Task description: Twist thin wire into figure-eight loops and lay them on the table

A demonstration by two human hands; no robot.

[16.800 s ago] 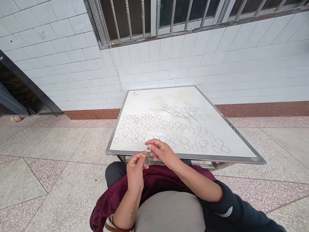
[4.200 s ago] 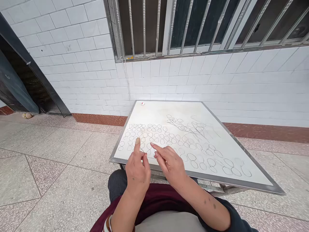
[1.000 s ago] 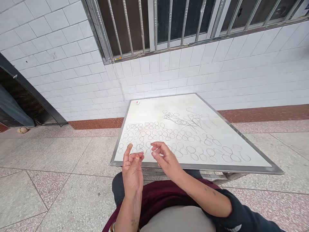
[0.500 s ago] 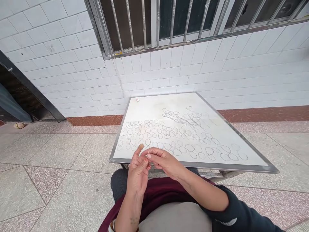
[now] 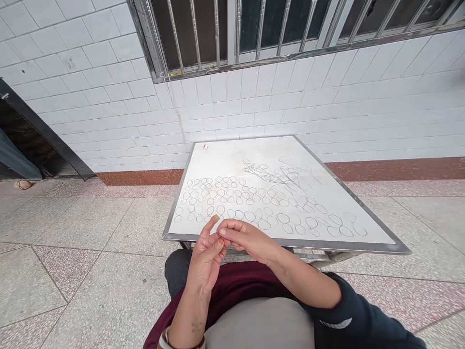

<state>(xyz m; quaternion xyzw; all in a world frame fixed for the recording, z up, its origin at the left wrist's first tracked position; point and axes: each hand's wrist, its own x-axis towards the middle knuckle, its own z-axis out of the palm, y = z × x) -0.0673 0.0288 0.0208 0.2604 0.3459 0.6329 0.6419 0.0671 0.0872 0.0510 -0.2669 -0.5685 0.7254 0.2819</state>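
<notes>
My left hand (image 5: 208,254) and my right hand (image 5: 249,241) meet in front of the table's near edge. Both are closed in a pinch, fingertips touching. A thin wire is between them; hardly any of it shows now, as the fingers cover it. My left index finger points up, apart from the pinch. Just beyond my hands, rows of thin wire loops (image 5: 284,217), many joined in pairs like figure eights, lie on a white tabletop (image 5: 225,157). Farther back is a tangled pile of loose wire pieces (image 5: 278,175).
A grey metal rim (image 5: 290,242) edges the tabletop. Near its far left corner lies a small white and red object (image 5: 205,147). Behind stand a white tiled wall (image 5: 225,106) and a barred window (image 5: 240,34). A dark doorway (image 5: 22,140) opens at the left.
The thin curve of wire seen at my fingertips is now mostly hidden. My hands stay together, their pinch a little tighter. The whole view has shifted slightly.
</notes>
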